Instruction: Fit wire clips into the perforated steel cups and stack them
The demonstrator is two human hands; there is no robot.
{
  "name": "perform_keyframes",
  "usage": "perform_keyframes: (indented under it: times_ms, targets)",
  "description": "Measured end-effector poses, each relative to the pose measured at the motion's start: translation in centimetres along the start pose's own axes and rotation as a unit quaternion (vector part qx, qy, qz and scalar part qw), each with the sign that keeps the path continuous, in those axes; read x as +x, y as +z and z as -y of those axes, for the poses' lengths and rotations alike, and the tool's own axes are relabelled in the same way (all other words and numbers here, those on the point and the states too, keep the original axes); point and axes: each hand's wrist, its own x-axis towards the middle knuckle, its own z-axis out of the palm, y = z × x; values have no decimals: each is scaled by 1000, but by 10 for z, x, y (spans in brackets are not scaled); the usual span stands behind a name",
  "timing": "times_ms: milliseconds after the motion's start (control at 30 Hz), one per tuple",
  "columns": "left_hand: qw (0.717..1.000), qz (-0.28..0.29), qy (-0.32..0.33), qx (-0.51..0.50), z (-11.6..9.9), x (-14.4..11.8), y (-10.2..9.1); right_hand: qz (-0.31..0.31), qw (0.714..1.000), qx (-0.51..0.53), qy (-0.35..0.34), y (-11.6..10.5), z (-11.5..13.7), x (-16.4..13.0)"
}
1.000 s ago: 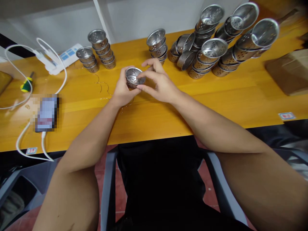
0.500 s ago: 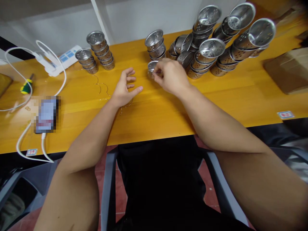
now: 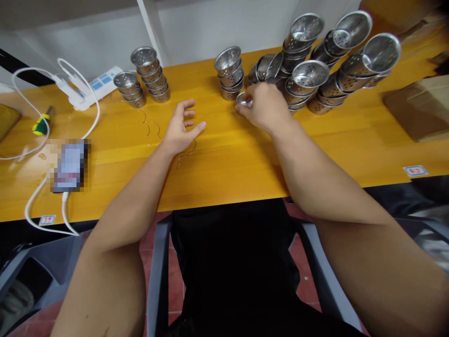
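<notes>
Nearest the camera: dark clothing and a grey chair frame below the table edge, both forearms reaching forward over it.

On the yellow wooden table, near left: blurred phone lying flat, white cable plugged into its near end and looping off the table edge.

Mid-table, left hand: released, palm up, fingers spread, holding nothing, back of hand resting on the table. Thin wire loops just beside and partly under the wrist; more bent wire to its left.

Slightly farther, right hand: fingers curled down onto a small perforated metal cup, grasping it at the rim. Cup standing on the table, just right of a short stack of cups and at the near edge of the large heap of cups. Most of the cup hidden by the fingers.

Far left: two more stacks of cups, well apart from the hands. White power strip behind them, green-and-yellow screwdriver at the far left edge.

Far right: brown cardboard box near the table corner.
</notes>
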Motion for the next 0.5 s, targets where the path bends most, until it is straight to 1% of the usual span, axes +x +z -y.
perform_keyframes:
  times_ms: [67,167,233,333,433,500]
  targets:
    - [1000,-2,6,5,2,-1,1,3,1000,1,-1,1,-1,7]
    - [1000,-8,10,16,10,0,2,-18,999,-35,-14,7,-8,18]
    - [1000,-9,13,21,16,1,3,-28,996,-72,-32,18,-14,23]
    - [1000,-15,15,22,21,3,4,-6,994,-86,-63,42,-22,37]
    - [999,-28,12,19,22,6,1,16,995,-75,-70,66,-22,69]
    - [999,-35,10,17,20,7,-2,31,994,-93,-41,78,-13,99]
